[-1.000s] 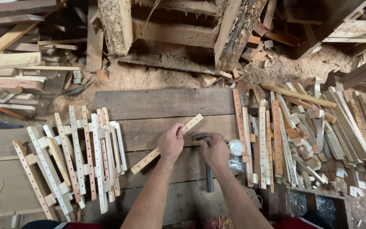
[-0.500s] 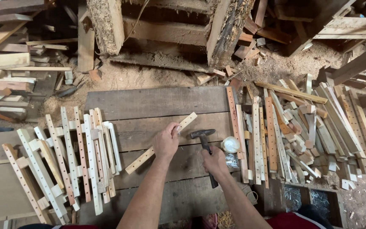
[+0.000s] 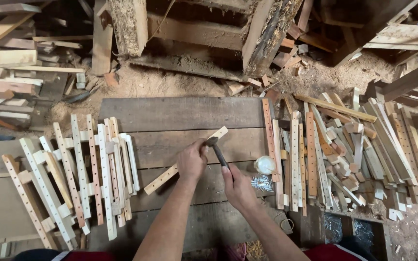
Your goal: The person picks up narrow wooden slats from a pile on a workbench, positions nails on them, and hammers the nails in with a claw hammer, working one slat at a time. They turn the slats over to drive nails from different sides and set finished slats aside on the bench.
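Observation:
My left hand [image 3: 192, 160] presses down on a thin wooden slat with holes [image 3: 163, 177] that lies diagonally on the plank work surface [image 3: 180, 114]. My right hand [image 3: 238, 186] grips the handle of a dark hammer [image 3: 217, 151]. The hammer's head sits right at the slat, beside my left fingers. A small pile of nails [image 3: 261, 183] lies just right of my right hand, below a white lid-like container [image 3: 265, 165].
A stack of assembled slat frames [image 3: 73, 174] lies at the left. Several loose slats and offcut blocks [image 3: 349, 150] are heaped at the right. Rough logs and boards [image 3: 194, 34] and sawdust fill the ground beyond. A box with nails [image 3: 349, 229] sits at bottom right.
The hammer has swung from a raised position down onto the slat by my left fingers. My left hand has stayed on the slat.

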